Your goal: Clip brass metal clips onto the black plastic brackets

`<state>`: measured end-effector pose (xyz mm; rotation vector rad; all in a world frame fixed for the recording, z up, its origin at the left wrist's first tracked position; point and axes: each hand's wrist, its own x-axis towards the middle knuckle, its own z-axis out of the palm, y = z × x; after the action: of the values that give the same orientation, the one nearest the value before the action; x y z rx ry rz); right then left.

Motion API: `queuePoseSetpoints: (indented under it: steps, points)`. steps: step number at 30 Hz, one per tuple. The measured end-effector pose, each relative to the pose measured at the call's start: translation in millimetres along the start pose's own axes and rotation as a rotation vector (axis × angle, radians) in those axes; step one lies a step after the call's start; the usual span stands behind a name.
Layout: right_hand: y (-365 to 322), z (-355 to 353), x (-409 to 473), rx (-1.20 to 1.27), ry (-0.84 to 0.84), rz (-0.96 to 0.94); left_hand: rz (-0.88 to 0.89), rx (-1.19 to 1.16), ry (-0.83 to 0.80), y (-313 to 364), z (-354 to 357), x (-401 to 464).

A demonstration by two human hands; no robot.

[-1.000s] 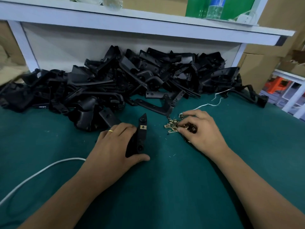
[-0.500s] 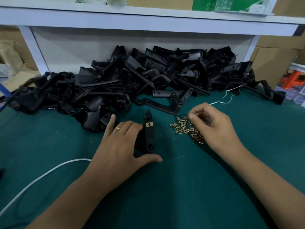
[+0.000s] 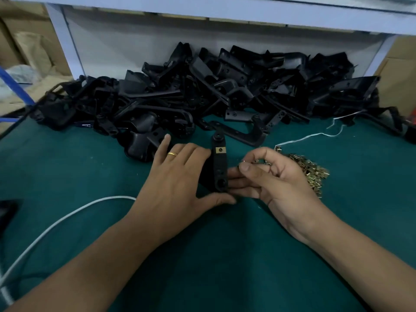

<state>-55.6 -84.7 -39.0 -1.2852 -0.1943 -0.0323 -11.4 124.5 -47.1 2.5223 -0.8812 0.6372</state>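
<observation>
- Your left hand (image 3: 177,179) grips the black plastic bracket (image 3: 218,163) on the green mat (image 3: 225,255), fingers draped over its left side, thumb hooked under its near end.
- The bracket stands on edge between your two hands, and one brass clip (image 3: 220,150) is already seated near its far end.
- Your right hand (image 3: 276,181) comes in from the right, thumb and forefinger pinching a small brass clip (image 3: 243,162), the other fingertips touching the bracket's right side.
- Just beyond your right hand lies the loose pile of brass clips (image 3: 313,171), partly hidden by your knuckles.
- Past both hands, the heap of black brackets (image 3: 202,95) stretches along the white shelf frame (image 3: 225,12).
- A gold ring (image 3: 172,154) shows on your left hand.
- A white cable (image 3: 56,224) curves across the mat left of your left forearm.
</observation>
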Motion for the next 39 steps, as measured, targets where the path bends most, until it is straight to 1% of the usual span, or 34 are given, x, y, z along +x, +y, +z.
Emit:
queuePoseSetpoints:
  steps: [4, 9, 20, 23, 28, 31, 33, 36, 39]
  points:
    - [0, 2, -1, -0.007, -0.017, -0.016, 0.014, 0.045, 0.04, 0, -1, 0]
    - [-2, 5, -1, -0.017, 0.07, 0.024, 0.042, 0.068, 0.101, 1, -3, -1]
    - [-1, 10, -4, -0.124, 0.135, 0.048, 0.027, 0.125, 0.067, 8, -3, -2]
    - [-2, 10, -4, -0.104, 0.133, 0.051, 0.007, 0.127, 0.064, 8, -2, -1]
    - [1, 9, -4, -0.156, 0.115, 0.038, 0.004, 0.148, 0.073, 7, -1, -1]
    - [4, 10, -4, -0.252, 0.152, 0.02, 0.012, 0.191, 0.064, 9, -2, -1]
    - [5, 14, -5, -0.401, 0.22, -0.027, 0.008, 0.227, 0.052, 12, -3, -1]
    - [7, 20, -9, -0.665, 0.321, -0.15, -0.022, 0.255, 0.047, 18, -4, -3]
    - [8, 27, -16, -0.726, 0.367, -0.226, -0.046, 0.261, 0.073, 22, -5, -5]
